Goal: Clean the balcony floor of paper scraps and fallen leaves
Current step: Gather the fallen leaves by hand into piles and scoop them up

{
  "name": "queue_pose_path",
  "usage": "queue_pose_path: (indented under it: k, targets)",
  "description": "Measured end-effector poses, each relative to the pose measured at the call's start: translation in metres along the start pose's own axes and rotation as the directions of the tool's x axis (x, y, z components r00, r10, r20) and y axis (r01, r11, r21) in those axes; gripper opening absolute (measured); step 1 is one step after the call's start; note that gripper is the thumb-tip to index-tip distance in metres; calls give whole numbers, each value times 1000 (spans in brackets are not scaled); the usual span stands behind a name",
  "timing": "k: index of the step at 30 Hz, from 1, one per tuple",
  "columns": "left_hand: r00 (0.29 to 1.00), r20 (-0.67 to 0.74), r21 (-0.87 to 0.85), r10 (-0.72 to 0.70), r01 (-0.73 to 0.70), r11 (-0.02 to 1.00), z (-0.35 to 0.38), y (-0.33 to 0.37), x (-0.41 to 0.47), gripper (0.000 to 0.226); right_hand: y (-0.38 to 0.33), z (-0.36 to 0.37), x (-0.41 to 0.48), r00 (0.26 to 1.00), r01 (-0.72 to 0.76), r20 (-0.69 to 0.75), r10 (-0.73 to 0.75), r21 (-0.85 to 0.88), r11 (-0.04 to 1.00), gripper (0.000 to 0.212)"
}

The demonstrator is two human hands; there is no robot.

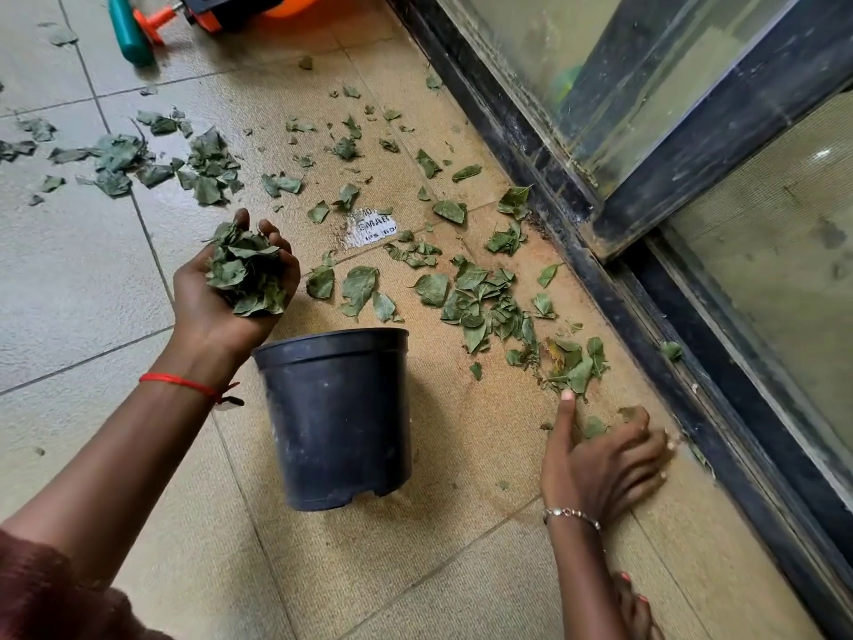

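Green leaves lie scattered over the tiled balcony floor point(69, 279); the thickest patch point(480, 302) is beyond a black plastic pot point(339, 418), which stands upright in the middle. My left hand point(217, 297) is palm up just above and left of the pot's rim, cupped around a handful of leaves point(244, 274). My right hand point(604, 459) rests fingers-down on the floor near the door track, touching a few leaves point(593, 427), thumb stretched forward. A torn white paper scrap point(371, 226) with print is stuck to the floor further ahead.
A dark sliding door frame and track point(646, 325) runs along the right. More leaves lie at the left point(120, 159). A green handle point(129, 27) and orange and black objects point(231, 11) sit at the top. My toes point(634, 602) show at the bottom.
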State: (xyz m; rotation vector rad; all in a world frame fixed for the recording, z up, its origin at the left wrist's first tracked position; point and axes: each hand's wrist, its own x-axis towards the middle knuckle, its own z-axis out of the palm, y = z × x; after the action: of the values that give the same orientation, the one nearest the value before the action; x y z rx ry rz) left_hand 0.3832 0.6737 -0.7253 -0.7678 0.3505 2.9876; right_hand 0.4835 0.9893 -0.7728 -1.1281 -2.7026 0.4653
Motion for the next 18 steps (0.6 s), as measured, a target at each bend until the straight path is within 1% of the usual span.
queue_pose_path:
  k: [1, 2, 3, 4, 5, 6, 7, 8, 9, 10, 12, 13, 15, 16, 18]
  targets:
    - [1000, 12, -1, 6, -6, 1000, 0, 0, -1, 17, -5, 2, 3, 999, -34, 6, 34, -11, 999, 94]
    - [1000, 24, 0, 7, -7, 1000, -2, 0, -2, 23, -12, 3, 6, 999, -49, 20, 49, -16, 999, 97]
    - [1000, 30, -1, 2, -2, 1000, -4, 0, -1, 28, -22, 6, 10, 998, -38, 47, 39, -19, 999, 99]
    - [999, 39, -2, -5, 5, 1000, -5, 0, -1, 30, -34, 8, 12, 996, -2, 86, 3, -18, 1000, 100]
    - [999, 44, -2, -10, 11, 1000, -6, 0, -1, 31, -46, 12, 12, 989, 68, 131, -68, 11, 998, 99]
    - [999, 46, -2, -16, 16, 1000, -8, 0, 0, 31, -58, 14, 11, 970, 161, 172, -175, 90, 983, 96]
    - [999, 40, 6, -20, 20, 1000, -9, 0, 0, 31, -67, 16, 8, 939, 240, 196, -281, 210, 948, 91]
    - [999, 37, 18, -22, 21, 1000, -9, 0, 1, 30, -75, 16, 6, 917, 279, 187, -352, 329, 902, 85]
    - [999, 35, 29, -19, 18, 999, -8, 0, 1, 30, -80, 15, 5, 914, 289, 152, -377, 410, 865, 80]
    - [999, 29, 34, -19, 18, 999, -9, 1, 2, 30, -82, 15, 7, 925, 272, 125, -359, 443, 854, 76]
    - [999, 22, 35, -23, 22, 999, -10, 2, 2, 33, -81, 18, 12, 954, 192, 129, -272, 435, 880, 74]
    - [999, 25, 28, -29, 28, 999, -10, 2, 3, 34, -81, 22, 14, 955, 190, 136, -264, 406, 894, 78]
    - [999, 19, 20, -38, 38, 999, -10, 1, 4, 34, -86, 29, 14, 929, 274, 155, -335, 318, 907, 87]
    - [999, 10, 23, -34, 34, 999, -9, 1, 5, 33, -91, 34, 12, 908, 328, 171, -382, 278, 903, 88]
    - [1000, -9, 34, -24, 24, 999, -8, 1, 6, 32, -103, 40, 7, 837, 458, 211, -504, 231, 858, 85]
